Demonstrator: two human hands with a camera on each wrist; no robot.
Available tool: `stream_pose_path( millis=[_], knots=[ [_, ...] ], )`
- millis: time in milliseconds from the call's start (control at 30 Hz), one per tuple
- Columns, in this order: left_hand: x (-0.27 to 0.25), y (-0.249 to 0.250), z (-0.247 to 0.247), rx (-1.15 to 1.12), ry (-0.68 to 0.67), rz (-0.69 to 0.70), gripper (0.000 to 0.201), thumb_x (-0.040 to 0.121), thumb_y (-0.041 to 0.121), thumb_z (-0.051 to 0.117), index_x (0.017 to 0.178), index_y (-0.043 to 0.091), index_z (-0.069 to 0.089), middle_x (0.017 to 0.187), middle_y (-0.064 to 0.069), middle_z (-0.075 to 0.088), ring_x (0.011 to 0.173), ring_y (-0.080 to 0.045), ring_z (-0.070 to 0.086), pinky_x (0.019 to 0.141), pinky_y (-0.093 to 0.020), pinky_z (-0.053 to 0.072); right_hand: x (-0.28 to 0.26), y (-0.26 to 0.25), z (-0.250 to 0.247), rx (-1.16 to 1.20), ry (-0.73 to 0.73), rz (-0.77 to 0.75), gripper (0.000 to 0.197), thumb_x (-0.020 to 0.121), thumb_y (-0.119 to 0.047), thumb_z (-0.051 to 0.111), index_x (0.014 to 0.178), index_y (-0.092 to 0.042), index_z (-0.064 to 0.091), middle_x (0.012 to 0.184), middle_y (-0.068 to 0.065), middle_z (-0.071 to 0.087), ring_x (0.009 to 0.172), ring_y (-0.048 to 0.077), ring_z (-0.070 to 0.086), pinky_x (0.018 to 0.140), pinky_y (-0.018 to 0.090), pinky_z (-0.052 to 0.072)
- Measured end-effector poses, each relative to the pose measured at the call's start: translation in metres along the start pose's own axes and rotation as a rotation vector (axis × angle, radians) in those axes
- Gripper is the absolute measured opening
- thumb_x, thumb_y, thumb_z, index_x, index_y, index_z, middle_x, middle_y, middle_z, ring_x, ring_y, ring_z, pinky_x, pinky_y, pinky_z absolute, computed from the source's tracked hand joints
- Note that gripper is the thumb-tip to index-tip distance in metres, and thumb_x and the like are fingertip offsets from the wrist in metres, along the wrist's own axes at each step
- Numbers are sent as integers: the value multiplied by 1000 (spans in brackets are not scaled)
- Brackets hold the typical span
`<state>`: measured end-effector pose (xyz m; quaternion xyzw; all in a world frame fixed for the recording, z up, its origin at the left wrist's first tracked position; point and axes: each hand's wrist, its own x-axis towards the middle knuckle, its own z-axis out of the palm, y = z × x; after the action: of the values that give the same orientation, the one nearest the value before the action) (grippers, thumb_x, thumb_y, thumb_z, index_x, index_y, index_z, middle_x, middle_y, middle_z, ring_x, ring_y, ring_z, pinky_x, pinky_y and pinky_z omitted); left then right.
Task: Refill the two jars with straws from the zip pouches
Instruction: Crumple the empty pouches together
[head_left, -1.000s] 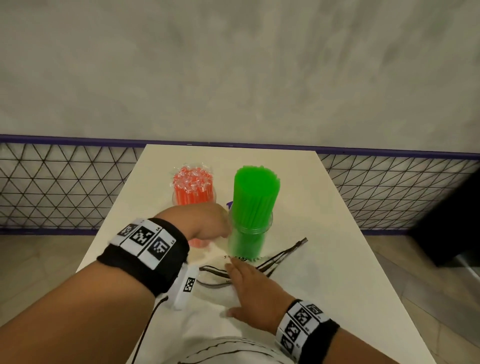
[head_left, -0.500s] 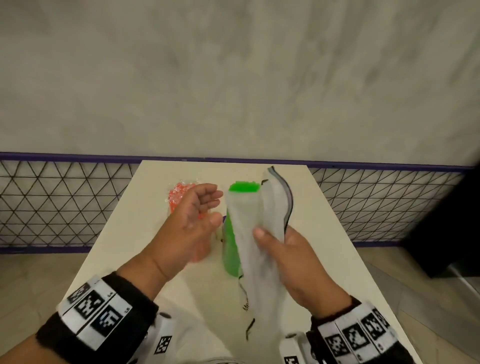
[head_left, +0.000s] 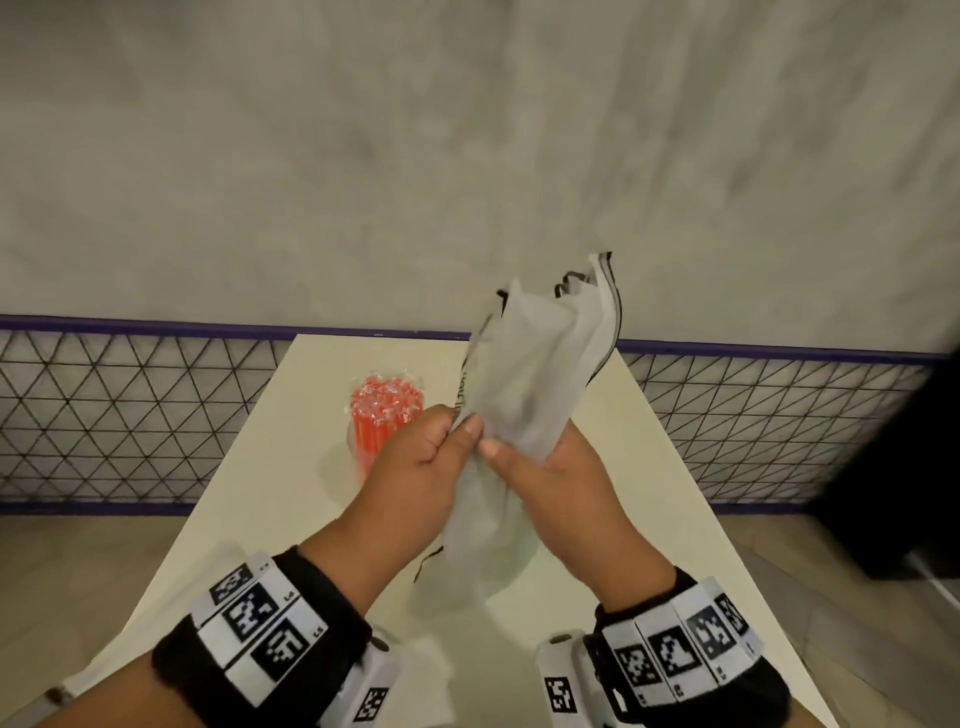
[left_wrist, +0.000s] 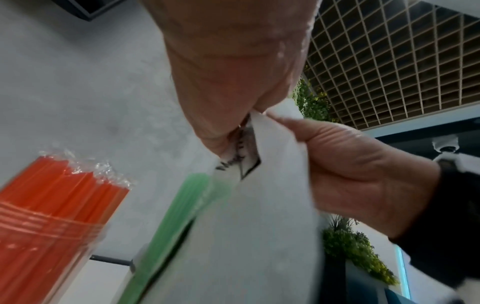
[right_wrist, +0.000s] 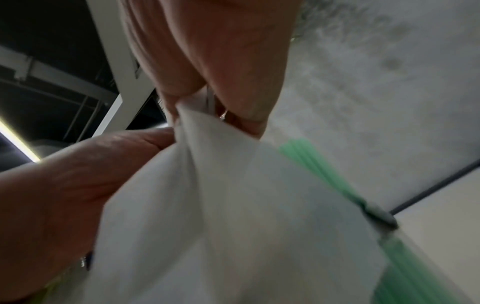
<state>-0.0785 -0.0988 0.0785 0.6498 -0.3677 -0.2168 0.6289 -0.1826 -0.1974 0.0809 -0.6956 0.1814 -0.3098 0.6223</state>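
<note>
Both hands hold a limp white zip pouch (head_left: 524, 415) up above the table. My left hand (head_left: 441, 441) pinches its left edge, and my right hand (head_left: 530, 457) grips it from the right. The pouch (left_wrist: 259, 236) hangs between the thumbs, black-trimmed top upward. A jar of orange straws (head_left: 384, 415) stands on the table left of the pouch; those orange straws (left_wrist: 59, 195) show plastic wrap at their tips. Green straws (left_wrist: 176, 222) peek out behind the pouch, and the same green straws (right_wrist: 319, 162) show in the right wrist view. Their jar is hidden in the head view.
The white table (head_left: 675, 509) runs away from me to a grey wall. A black wire-mesh fence (head_left: 130, 415) with a purple rail flanks both sides. Something white (head_left: 426, 670) lies on the table's near edge between my wrists. A dark object (head_left: 914, 467) stands at right.
My right hand lifted the pouch off the table; it now hides the green straws. My left hand left the jars and took hold of the pouch's left edge.
</note>
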Motion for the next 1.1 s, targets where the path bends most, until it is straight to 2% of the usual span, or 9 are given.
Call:
stream_pose_path(
  millis=[133, 267, 433, 567, 700, 800, 867, 1000, 1100],
  knots=[
    [4, -1, -4, 72, 126, 13, 30, 100, 30, 50, 87, 9, 66, 80, -12, 69, 70, -31, 66, 55, -38, 51, 6, -6, -11, -41, 170, -1, 11, 91, -18, 66, 102, -21, 69, 96, 2, 75, 92, 22, 71, 88, 50, 55],
    [9, 3, -9, -11, 263, -23, 9, 100, 24, 53, 101, 16, 57, 86, -2, 67, 75, -18, 64, 62, -27, 51, 7, -2, -13, -36, 346, -30, 20, 89, -29, 66, 105, -24, 56, 95, 1, 72, 88, 22, 70, 85, 52, 55],
    [8, 7, -11, -161, 159, -27, 17, 98, 10, 56, 95, 23, 45, 94, -13, 66, 82, -25, 64, 81, -53, 54, 3, 1, -8, 215, -10, 71, 64, 83, -25, 70, 138, -26, 38, 125, 2, 65, 114, 22, 64, 98, 47, 50],
    [3, 12, -12, -347, -128, -96, 43, 87, -14, 58, 118, 16, 53, 106, -3, 72, 94, -20, 71, 74, -32, 59, 3, 2, -11, 236, -86, 81, 36, 86, -6, 64, 120, -16, 63, 118, 16, 68, 112, 36, 64, 100, 57, 46],
    [8, 11, -23, -439, -169, -208, 39, 93, -6, 50, 78, 16, 78, 89, -8, 75, 79, -15, 73, 67, -24, 58, 2, 0, -14, 389, -173, 83, 29, 77, 2, 62, 102, -10, 70, 115, 16, 69, 108, 32, 64, 103, 49, 46],
    [13, 6, -26, -406, -192, -230, 21, 68, -4, 64, 55, 13, 68, 112, -18, 70, 103, -32, 69, 84, -36, 54, 0, -6, -18, 468, -253, 51, 33, 80, 7, 50, 68, -14, 72, 101, 6, 74, 100, 20, 69, 92, 33, 52],
    [11, 2, -29, -465, -238, -285, 7, 71, 7, 63, 75, 9, 69, 111, -19, 70, 102, -36, 65, 85, -37, 50, 5, -1, -22, 443, -156, -9, 33, 78, 7, 50, 60, -15, 67, 98, 6, 69, 98, 23, 64, 97, 36, 47],
    [5, -4, -34, -483, -414, -375, 69, 66, 50, 78, 122, 15, 56, 113, -10, 69, 103, -27, 64, 94, -42, 49, 13, 5, -24, 267, 14, -119, 32, 76, 13, 50, 64, -14, 61, 89, -8, 61, 89, 8, 58, 84, 18, 44],
    [1, -4, -28, -308, -563, -389, 78, 69, 20, 86, 136, 17, 47, 129, -15, 63, 119, -34, 61, 104, -51, 46, 13, -3, -23, 335, -22, -63, 23, 79, 15, 47, 73, -5, 57, 90, -8, 62, 85, 4, 60, 77, 14, 46]
  ],
)
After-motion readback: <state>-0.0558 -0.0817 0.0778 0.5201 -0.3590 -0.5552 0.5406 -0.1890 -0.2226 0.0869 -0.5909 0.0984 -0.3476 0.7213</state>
